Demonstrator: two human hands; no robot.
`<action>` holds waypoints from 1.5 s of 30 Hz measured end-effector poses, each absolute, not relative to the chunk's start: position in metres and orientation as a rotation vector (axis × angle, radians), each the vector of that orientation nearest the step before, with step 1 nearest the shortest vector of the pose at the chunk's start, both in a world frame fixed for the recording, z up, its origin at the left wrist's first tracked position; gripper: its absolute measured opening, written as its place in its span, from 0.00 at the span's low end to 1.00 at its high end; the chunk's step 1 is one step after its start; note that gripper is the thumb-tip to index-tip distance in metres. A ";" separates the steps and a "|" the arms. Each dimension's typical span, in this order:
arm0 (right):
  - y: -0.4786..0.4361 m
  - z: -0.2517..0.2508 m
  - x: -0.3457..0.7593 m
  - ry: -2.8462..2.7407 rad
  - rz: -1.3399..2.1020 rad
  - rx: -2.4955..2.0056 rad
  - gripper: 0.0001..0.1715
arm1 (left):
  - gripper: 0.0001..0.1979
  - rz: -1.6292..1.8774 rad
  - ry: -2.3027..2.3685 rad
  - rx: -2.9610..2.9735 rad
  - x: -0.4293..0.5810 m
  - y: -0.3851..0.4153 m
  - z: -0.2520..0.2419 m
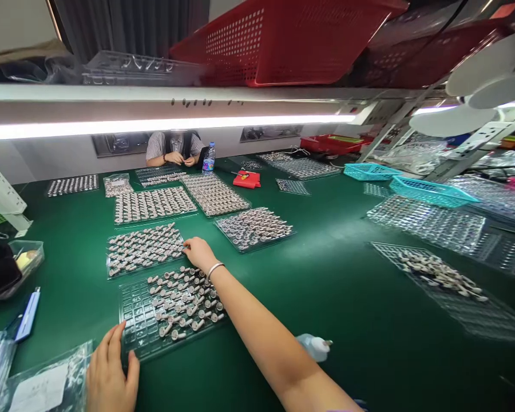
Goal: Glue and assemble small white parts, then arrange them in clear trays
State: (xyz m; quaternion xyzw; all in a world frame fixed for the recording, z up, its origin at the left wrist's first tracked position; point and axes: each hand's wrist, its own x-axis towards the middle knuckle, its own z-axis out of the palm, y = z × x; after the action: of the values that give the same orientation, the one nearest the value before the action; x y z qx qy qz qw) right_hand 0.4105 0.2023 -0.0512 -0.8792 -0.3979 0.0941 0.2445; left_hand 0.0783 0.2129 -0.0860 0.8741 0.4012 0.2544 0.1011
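Left hand flat, fingers spread, steadying the near blister tray. Right hand at its far edge, fingertips pinched on a small part. Risk: forearm sweeping loose parts out of their pockets.

I see a matt green surface, smooth like a rubber mat, with a soft sheen under the lamp. The nearest tray is clear moulded plastic, glossy and gridded; the small parts in it look like dull grey metal with pale ends (too small to be sure). A thin metal bangle shines on my right wrist. By my left hand lies a crinkled clear plastic bag holding white paper. The baskets, turquoise and red, are perforated plastic.
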 end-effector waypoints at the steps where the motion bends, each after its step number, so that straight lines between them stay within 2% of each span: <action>1: 0.204 -0.053 0.411 -1.093 0.270 -2.405 0.16 | 0.23 0.755 1.182 2.588 0.078 0.213 -0.086; 9: 0.195 -0.049 0.405 -1.076 0.235 -2.283 0.15 | 0.21 0.797 1.132 2.630 0.075 0.214 -0.090; 14: 0.171 -0.028 0.371 -1.142 0.130 -1.958 0.04 | 0.21 0.830 1.124 2.658 0.076 0.214 -0.093; 19: 0.150 -0.003 0.329 -1.178 0.049 -1.629 0.02 | 0.21 0.833 1.109 2.680 0.075 0.214 -0.094; 25: 0.140 0.015 0.306 -1.195 0.006 -1.465 0.01 | 0.20 0.855 1.057 2.711 0.073 0.216 -0.095; 32: 0.139 0.009 0.324 -1.207 0.031 -1.604 0.05 | 0.20 0.849 1.061 2.719 0.075 0.213 -0.090; 38: 0.162 -0.019 0.315 -1.562 0.262 -1.787 0.12 | 0.20 0.799 1.064 2.722 0.076 0.208 -0.086; 45: 0.176 -0.037 0.300 -1.826 0.325 -1.938 0.14 | 0.20 0.732 1.129 2.634 0.077 0.204 -0.081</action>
State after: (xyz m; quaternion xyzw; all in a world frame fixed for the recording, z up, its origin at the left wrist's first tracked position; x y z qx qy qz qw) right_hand 0.3001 0.1755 -0.0372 -0.7034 -0.6630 0.1180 0.2275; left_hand 0.0773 0.2038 -0.0815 0.8869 0.3800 0.2463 0.0918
